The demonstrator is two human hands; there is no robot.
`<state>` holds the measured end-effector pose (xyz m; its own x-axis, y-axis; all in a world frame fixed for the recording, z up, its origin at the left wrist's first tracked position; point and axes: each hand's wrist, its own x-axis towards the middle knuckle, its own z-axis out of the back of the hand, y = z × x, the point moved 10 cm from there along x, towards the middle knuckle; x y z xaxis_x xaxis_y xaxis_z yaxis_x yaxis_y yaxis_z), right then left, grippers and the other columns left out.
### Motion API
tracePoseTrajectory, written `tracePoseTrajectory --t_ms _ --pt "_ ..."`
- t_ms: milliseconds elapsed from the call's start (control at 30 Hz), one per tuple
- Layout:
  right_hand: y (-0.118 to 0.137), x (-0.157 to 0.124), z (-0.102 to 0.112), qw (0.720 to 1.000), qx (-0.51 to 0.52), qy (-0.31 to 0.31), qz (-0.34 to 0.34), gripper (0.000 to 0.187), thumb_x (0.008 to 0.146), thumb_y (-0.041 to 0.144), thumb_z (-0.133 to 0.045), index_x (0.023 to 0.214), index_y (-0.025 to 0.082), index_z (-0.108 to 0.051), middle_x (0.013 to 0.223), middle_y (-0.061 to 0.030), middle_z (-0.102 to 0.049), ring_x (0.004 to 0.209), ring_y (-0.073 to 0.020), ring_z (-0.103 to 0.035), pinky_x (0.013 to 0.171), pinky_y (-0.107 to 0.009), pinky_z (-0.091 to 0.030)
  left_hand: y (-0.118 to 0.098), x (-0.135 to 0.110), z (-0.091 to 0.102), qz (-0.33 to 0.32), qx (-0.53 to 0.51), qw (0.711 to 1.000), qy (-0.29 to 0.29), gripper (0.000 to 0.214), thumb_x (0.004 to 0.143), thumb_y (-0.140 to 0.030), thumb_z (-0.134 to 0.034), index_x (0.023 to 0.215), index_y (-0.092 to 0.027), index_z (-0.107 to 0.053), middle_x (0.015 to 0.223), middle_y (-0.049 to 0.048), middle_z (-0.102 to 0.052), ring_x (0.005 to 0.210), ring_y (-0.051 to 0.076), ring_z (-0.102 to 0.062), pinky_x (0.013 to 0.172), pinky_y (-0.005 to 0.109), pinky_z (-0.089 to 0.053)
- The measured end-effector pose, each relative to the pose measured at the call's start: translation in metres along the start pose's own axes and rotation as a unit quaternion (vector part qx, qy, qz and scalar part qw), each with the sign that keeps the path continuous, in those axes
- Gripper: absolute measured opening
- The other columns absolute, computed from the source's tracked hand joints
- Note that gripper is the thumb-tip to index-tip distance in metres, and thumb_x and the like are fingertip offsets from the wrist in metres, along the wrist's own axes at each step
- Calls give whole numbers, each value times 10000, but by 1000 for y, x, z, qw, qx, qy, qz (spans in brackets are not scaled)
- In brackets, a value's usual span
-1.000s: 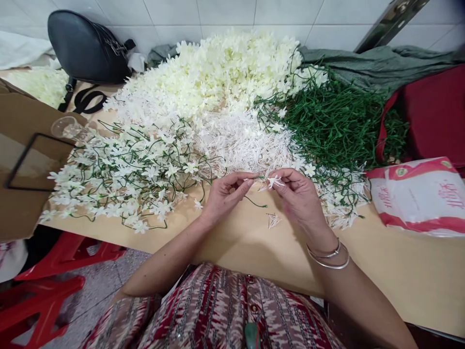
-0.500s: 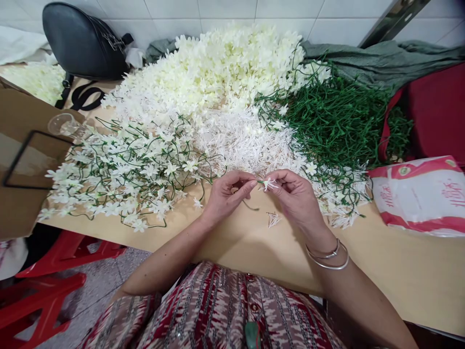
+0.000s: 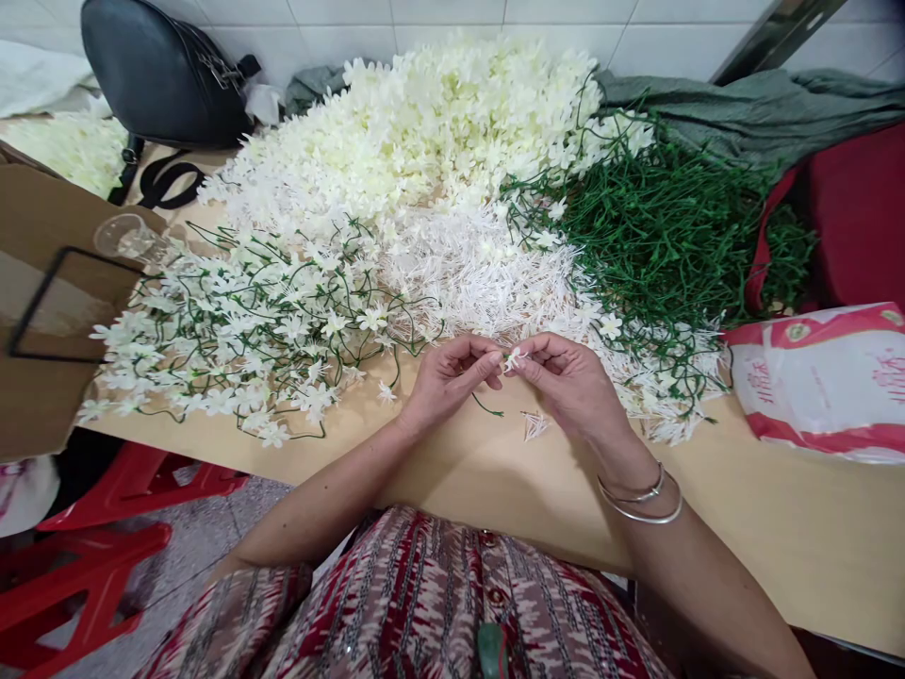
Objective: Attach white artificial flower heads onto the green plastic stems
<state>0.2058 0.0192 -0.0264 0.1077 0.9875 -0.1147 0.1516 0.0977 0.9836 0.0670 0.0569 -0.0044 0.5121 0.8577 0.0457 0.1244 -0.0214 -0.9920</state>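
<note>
My left hand (image 3: 452, 377) is closed in a pinch on a green plastic stem (image 3: 489, 406), whose loose end hangs below the fingers. Thumb and finger of my right hand (image 3: 572, 385) grip a small white artificial flower (image 3: 514, 359) at the stem's tip, between both hands. My fingertips partly cover the joint. On the table just below lies a little bunch of white stamens (image 3: 535, 425). Beyond my hands spreads a heap of loose white stamens (image 3: 481, 273). Stemmed white flowers (image 3: 261, 325) lie in a pile to the left.
Cream petals (image 3: 438, 123) are heaped at the back, green stems (image 3: 657, 226) at the right. A pink-and-white packet (image 3: 820, 382) and a red bag (image 3: 859, 212) stand far right. At left are a cardboard box (image 3: 49, 302), a plastic cup (image 3: 127, 238) and a black bag (image 3: 166, 75).
The flower has come closer to my left fingertips, and the gap between my hands has narrowed. The hanging stem has shifted slightly. The view has moved a little.
</note>
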Motion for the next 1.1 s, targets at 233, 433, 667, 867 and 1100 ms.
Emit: tracePoseTrajectory --t_ms 233,433,667,867,1100 --pt "-13 3 -2 997 64 8 -47 368 685 524 -962 836 252 -766 786 11 -749 748 -159 -697 765 -330 -593 2 1 -1 -9 7 1000 11 417 931 -600 -756 896 -187 -706 759 15 -738 624 113 -712 638 231 -585" --pt "-5 3 -8 995 55 55 -59 368 703 536 -951 818 248 -754 778 10 -731 743 -163 -678 794 -359 -598 0 0 -2 -12 27 999 26 413 949 -596 -735 897 -188 -696 794 24 -764 655 119 -735 657 233 -598" --pt "0 4 -15 994 74 60 -53 371 716 557 -936 799 250 -746 748 12 -730 722 -169 -695 779 -368 -614 -4 -1 -1 -18 42 999 12 394 968 -573 -726 902 -185 -709 760 26 -764 674 129 -739 678 246 -602" --pt "-2 2 -17 990 75 65 -100 356 697 523 -954 796 254 -744 752 20 -734 731 -163 -691 819 -361 -601 -3 -1 -1 -14 45 999 15 398 964 -564 -736 901 -172 -709 749 22 -759 659 120 -731 662 223 -593" --pt "-5 3 -15 984 104 70 -123 394 624 532 -985 767 261 -738 746 24 -717 745 -173 -676 847 -373 -592 -6 -2 -3 -26 43 999 7 344 984 -512 -730 907 -178 -706 740 11 -749 677 117 -727 695 228 -590"
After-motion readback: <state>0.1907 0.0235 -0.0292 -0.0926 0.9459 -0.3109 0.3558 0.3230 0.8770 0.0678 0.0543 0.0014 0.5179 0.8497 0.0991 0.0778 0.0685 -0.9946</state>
